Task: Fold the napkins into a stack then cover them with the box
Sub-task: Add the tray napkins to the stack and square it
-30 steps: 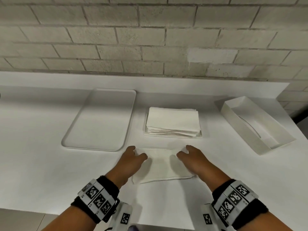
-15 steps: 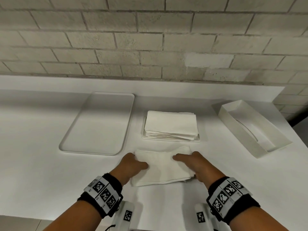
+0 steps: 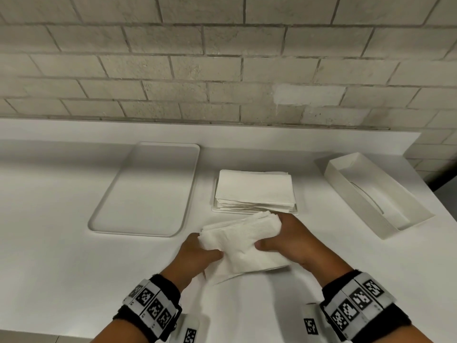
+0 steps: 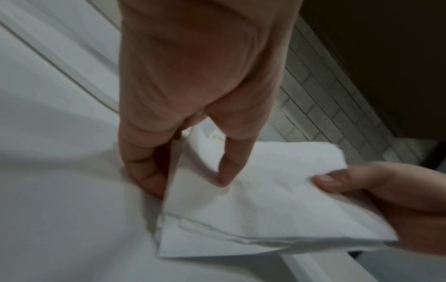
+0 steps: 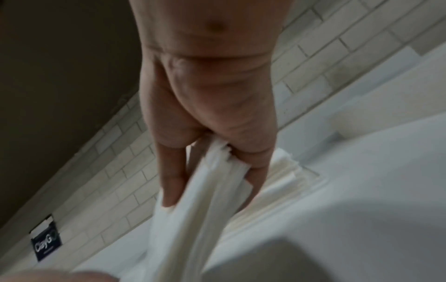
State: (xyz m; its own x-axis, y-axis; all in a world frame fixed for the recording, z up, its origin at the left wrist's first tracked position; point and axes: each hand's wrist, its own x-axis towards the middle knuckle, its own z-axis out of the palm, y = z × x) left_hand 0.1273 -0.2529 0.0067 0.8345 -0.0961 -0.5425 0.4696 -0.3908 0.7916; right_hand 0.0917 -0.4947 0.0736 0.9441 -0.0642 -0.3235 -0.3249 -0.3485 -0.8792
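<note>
Lifted off the counter since earlier, the folded napkin (image 3: 243,240) is pinched by left hand (image 3: 197,253) and right hand (image 3: 294,241), fingers curled round it at centre frame, next needing square placement onto the stack (image 3: 254,191).

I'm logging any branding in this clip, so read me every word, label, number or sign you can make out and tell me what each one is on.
"ClayG", with any further letters too blurred to read: white print on a dark sign on the brick wall, seen from the right wrist.
A smaller line beneath it on that sign: too small and blurred to read.
Wristbands: black-and-white square code markers only, no readable words or numbers.
</note>
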